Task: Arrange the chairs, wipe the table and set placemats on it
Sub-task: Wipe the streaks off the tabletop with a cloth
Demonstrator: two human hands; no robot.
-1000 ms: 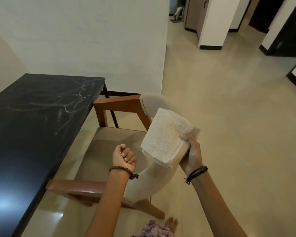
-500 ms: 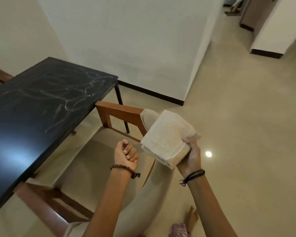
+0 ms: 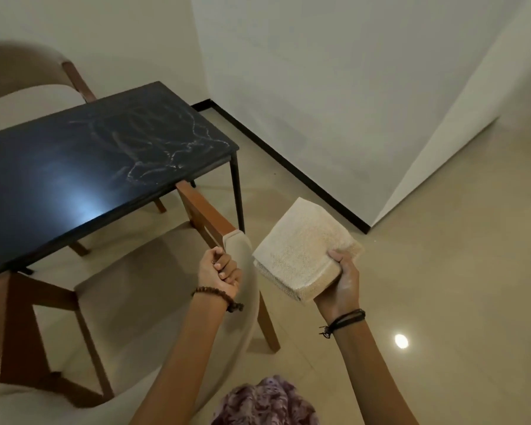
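Observation:
A black table point(image 3: 83, 167) with pale smear marks on its top stands at the left. A beige padded chair point(image 3: 154, 286) with brown wooden arms sits partly under the table's near side. My left hand point(image 3: 218, 273) grips the top of its curved backrest. My right hand point(image 3: 341, 280) holds a folded off-white cloth point(image 3: 301, 253) above the floor, to the right of the chair. A second beige chair point(image 3: 25, 84) stands at the table's far side, upper left.
White walls with a dark skirting board point(image 3: 288, 161) form a corner behind the table. Beige tiled floor point(image 3: 442, 271) stretches to the right, with a bright light reflection on it. Purple patterned clothing point(image 3: 264, 403) shows at the bottom edge.
The view has swung left and the near chair now sits closer under the table. My left hand stays on its backrest. The cloth remains in my right hand.

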